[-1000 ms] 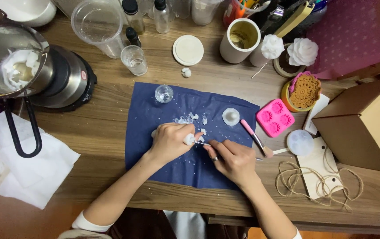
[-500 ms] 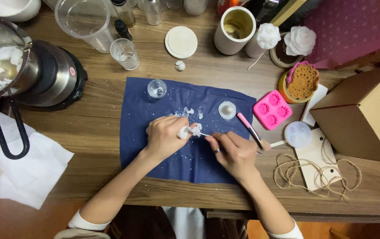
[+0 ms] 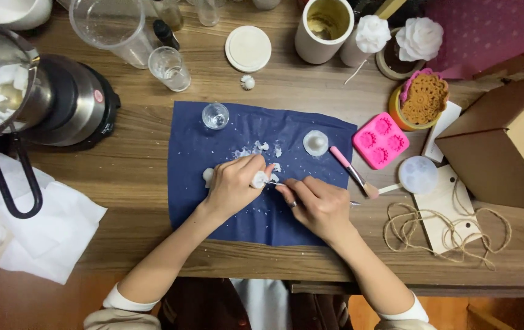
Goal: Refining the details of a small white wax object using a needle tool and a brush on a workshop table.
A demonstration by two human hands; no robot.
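Overhead view of a wooden surface [image 3: 152, 183] carrying a dark blue cloth [image 3: 213, 208]. The left hand [image 3: 232, 184] is curling closed around a small white wax piece [image 3: 258, 179], pinching it between thumb and fingers over the middle of the cloth. The right hand [image 3: 317, 205] is gripping a thin metal tool [image 3: 274, 183], whose tip is touching the wax piece; a ring is showing on one finger. White wax crumbs [image 3: 261, 148] are lying scattered on the cloth just beyond the hands. A small clear glass cup [image 3: 215, 115] is standing near the cloth's far edge, and a round translucent mould [image 3: 315, 142] is sitting toward its right corner. A pink-handled brush [image 3: 353, 173] is lying across the cloth's right edge, beside a pink silicone mould [image 3: 380, 140]. A metal melting pot [image 3: 5, 91] is resting at far left, above crumpled white paper towels [image 3: 48, 232]. Coiled twine [image 3: 433, 226] is lying at right, near a cardboard box [image 3: 506, 140].
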